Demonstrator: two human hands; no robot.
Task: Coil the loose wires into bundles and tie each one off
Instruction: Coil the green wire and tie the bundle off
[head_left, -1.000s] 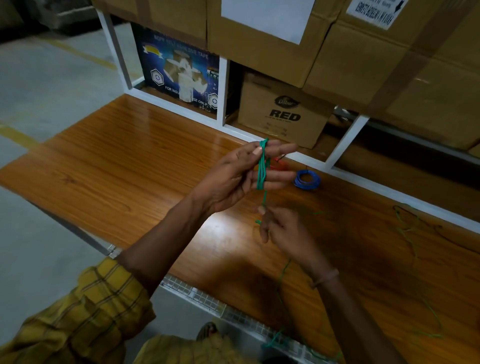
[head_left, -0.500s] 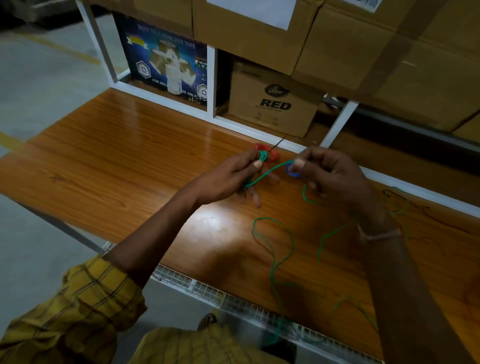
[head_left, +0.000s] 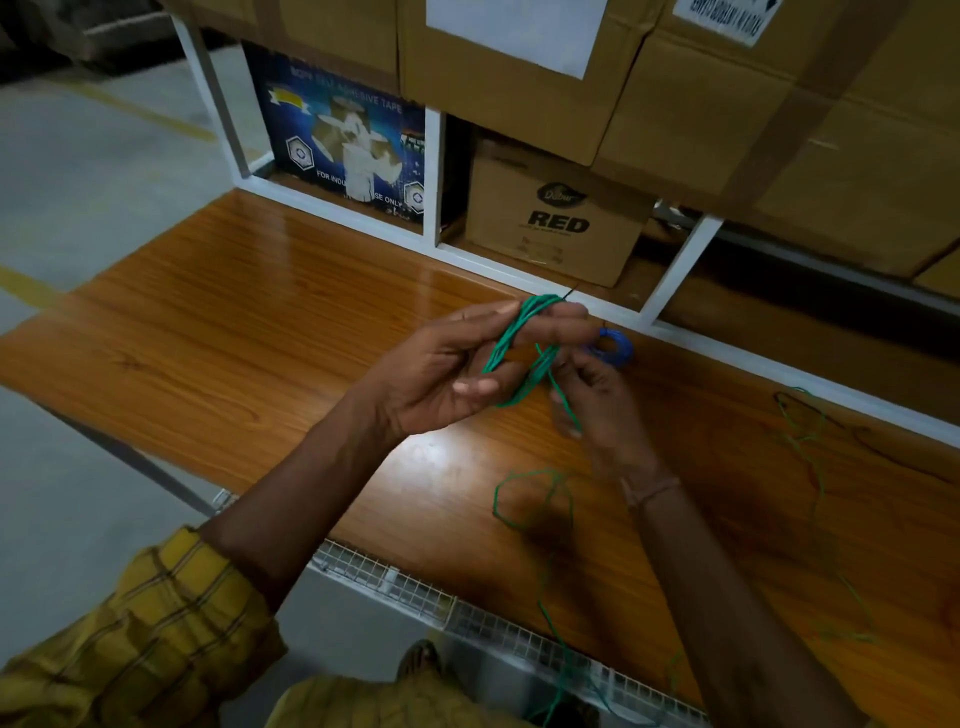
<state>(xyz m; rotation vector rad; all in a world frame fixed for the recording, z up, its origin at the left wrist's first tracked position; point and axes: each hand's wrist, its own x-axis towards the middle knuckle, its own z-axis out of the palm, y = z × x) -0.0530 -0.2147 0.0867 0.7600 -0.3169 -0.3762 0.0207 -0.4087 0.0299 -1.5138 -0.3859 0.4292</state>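
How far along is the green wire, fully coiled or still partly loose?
Partly coiled. Several loops of the green wire wrap the left hand; its tail trails across the table and off the edge.

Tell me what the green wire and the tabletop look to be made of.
Green wire: looks like thin plastic-coated wire, matte; it bends into tight loops around the left hand and lies in loose curls. The core isn't visible.
Tabletop: looks like glossy wood-grain laminate, possibly varnished wood; streaked grain with bright light reflections.
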